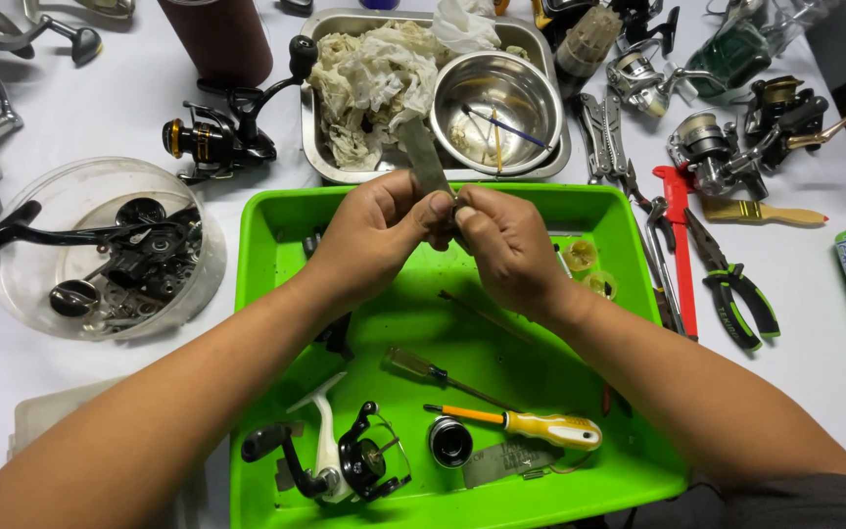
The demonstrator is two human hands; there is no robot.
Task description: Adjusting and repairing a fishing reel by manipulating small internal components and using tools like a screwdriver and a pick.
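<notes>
You're pinching a flat grey metal strip (425, 157) with both hands, left hand (379, 230) and right hand (506, 245), fingers closed on it above the green tray (266, 294). The white reel (335, 460) is lying stripped below, parts waiting loose.

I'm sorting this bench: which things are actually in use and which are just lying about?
In use: left hand and right hand pinching a flat grey strip.

Lying about: green tray, yellow-handled screwdriver, white reel body, black reel, steel bowl, pliers.
</notes>
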